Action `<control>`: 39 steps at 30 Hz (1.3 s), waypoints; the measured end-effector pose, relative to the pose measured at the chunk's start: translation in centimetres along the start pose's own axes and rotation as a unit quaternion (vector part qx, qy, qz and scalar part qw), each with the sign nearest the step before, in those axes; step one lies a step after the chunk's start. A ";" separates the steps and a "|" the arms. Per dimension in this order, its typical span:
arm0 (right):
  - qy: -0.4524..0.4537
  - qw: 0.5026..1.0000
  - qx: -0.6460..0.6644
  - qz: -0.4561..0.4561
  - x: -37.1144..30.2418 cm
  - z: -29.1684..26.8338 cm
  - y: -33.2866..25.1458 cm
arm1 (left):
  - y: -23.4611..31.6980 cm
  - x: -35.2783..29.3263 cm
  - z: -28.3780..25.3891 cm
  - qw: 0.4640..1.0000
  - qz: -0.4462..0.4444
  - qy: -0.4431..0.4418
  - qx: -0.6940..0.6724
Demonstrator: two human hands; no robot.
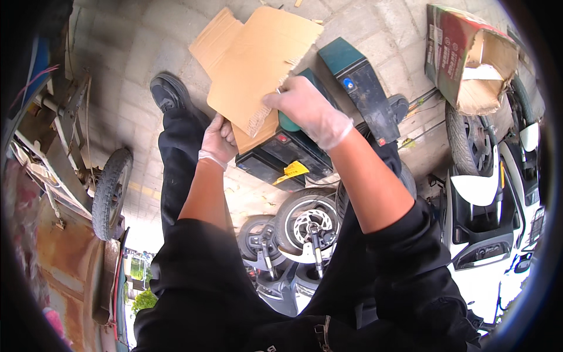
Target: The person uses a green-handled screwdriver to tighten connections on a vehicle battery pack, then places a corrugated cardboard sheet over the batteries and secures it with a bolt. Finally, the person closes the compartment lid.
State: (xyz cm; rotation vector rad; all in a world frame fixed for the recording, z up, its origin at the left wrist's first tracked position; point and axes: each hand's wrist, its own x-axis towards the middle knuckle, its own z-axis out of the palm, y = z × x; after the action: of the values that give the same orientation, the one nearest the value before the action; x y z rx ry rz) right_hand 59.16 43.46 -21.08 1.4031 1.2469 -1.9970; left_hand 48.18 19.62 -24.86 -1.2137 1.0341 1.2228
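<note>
A sheet of brown cardboard with a ragged, torn right edge is held up in front of me. My left hand, in a thin clear glove, grips its near lower corner. Gloved the same way, my right hand is closed at the torn edge, thumb and fingers pinched there. A small pale bit shows by its fingertips, too small to name. Below both hands stand black batteries with teal parts, a yellow tag on one. The cardboard and right hand hide part of them.
Another black battery with a teal end lies to the right on the paving. An open red and brown carton stands at far right. Parked scooters line the right side; a rusty cart with a wheel is at left.
</note>
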 end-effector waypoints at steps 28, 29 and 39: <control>0.060 0.948 0.293 0.110 -38.6 -9.6 1.7 | -9.9 -35.9 10.4 0.934 -0.154 -0.112 0.303; 0.026 0.947 0.312 0.079 -39.0 -7.5 0.5 | -9.3 -36.9 10.5 0.943 -0.122 -0.178 0.252; -0.098 0.931 0.340 0.091 -44.6 -0.9 -10.6 | -3.9 -48.4 13.6 0.942 -0.006 -0.302 0.148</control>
State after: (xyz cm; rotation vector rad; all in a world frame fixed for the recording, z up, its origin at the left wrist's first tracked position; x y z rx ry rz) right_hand 70.51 42.44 23.38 1.4749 0.3107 -2.4706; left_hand 46.63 28.04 24.84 -0.5493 0.7094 1.2620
